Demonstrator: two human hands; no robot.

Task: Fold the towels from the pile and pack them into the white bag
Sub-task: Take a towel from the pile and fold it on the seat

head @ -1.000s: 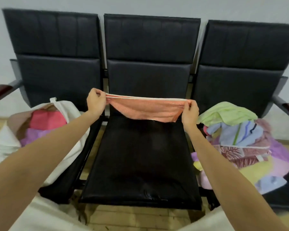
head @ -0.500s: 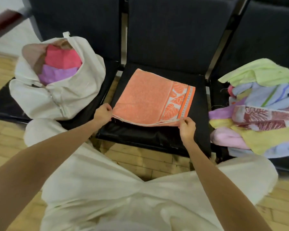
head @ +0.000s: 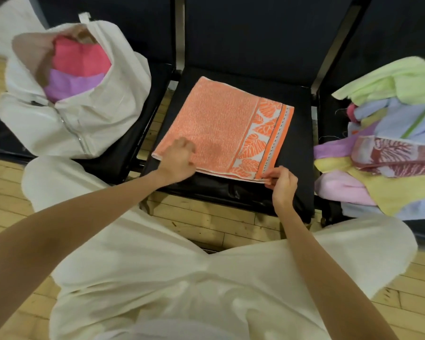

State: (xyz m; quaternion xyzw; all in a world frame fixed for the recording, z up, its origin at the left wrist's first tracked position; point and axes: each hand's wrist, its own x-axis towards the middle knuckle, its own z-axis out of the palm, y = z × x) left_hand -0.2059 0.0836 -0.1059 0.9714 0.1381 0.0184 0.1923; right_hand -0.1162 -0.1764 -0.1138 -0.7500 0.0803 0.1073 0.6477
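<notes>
1. Two hands work one orange towel (head: 221,128), which now lies flat and doubled on the black middle seat (head: 297,148) at the centre of the frame. A second ago it hung stretched in the air between both hands in front of the seat back.
2. That change means the first fold is down, and I judge the next fold, or a squaring of the edges, to be the step in hand.
3. The left hand (head: 178,159) rests on the lower left part of the towel with its fingers curled on the cloth. Half a second ago it held the left corner at the edge; now it sits further in, on top of the fabric. Whether it pinches the cloth or only presses it, I cannot tell.
4. The right hand (head: 281,180) pinches the lower right corner, at the patterned border, between thumb and fingers, much as it did half a second ago.
5. The white bag (head: 88,123) stands open on the seat at the upper left, with a pink and a purple towel already in it.
6. The pile (head: 388,143) of unfolded towels lies on the seat at the right edge and looks unchanged, so much of the task remains.
</notes>
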